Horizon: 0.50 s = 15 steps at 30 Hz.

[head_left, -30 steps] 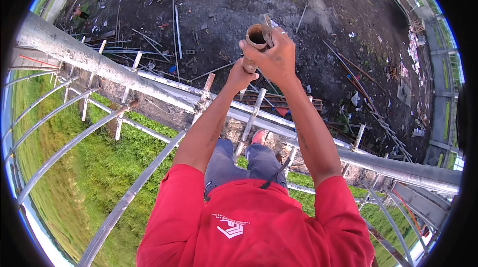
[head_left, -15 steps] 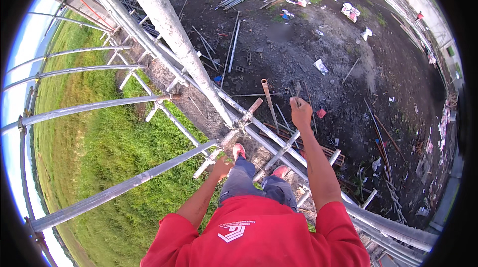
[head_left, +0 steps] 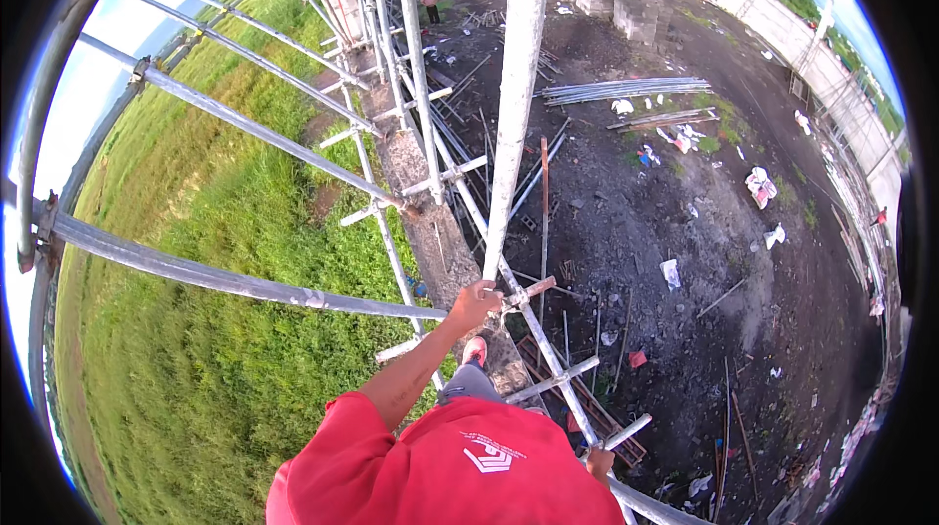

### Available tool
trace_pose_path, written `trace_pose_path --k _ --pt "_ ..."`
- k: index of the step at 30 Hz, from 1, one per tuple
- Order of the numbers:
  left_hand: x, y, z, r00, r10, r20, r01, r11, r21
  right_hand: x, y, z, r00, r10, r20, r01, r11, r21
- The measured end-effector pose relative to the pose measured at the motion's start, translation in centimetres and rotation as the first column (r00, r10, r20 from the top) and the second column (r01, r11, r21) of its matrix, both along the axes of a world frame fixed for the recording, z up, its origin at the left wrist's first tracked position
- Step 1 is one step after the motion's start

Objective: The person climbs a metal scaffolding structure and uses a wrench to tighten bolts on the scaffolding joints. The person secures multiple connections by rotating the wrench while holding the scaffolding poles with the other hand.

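Left hand [head_left: 474, 307] is right up at the foot of a thick pale upright pole [head_left: 514, 85], just beside the joint where a rusty-ended stub [head_left: 538, 286] crosses. Fingers look bent, but I can't tell if they're really wrapped round anything. Right hand [head_left: 599, 464] is lower down against the long metal tube [head_left: 544, 345] that slants past the person's right side; the shirt [head_left: 440, 461] covers part of that hand, so no idea how tight it is.

Underfoot it's a narrow, rough concrete strip [head_left: 416, 202], grey-brown and grubby, with one reddish shoe [head_left: 474, 350] planted on it. Short crosswise tubes stick out on both sides. Off to the left, long grey scaffold tubes [head_left: 245, 280] reach out over thick green grass [head_left: 245, 359]. On the right, well below, it's dark, stony ground [head_left: 685, 231] with a pipe bundle [head_left: 626, 91], white scraps and a red one [head_left: 637, 359]. Farther out: stacked grey blocks [head_left: 636, 22], a standing person [head_left: 430, 4] and a pale boundary wall [head_left: 758, 11].
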State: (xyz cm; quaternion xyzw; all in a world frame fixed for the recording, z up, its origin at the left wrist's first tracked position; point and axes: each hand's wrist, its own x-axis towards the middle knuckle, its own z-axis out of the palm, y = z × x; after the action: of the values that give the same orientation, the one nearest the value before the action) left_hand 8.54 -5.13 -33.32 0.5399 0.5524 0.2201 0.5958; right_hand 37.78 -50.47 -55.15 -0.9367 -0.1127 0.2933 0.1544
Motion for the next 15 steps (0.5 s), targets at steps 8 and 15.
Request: trace_pose_path --k 8,15 --pt "3.8 -1.5 22.7 0.717 -0.219 0.662 -0.072 0.921 0.382 4.3 8.2 -0.1 0.981 0.084 -0.173 -0.024 0.945 0.325" --pt "0.4 -11.1 42.2 0.301 -0.884 0.357 -0.101 0.342 0.934 6.5 12.6 1.1 0.962 0.151 -0.226 -0.051 0.918 0.393"
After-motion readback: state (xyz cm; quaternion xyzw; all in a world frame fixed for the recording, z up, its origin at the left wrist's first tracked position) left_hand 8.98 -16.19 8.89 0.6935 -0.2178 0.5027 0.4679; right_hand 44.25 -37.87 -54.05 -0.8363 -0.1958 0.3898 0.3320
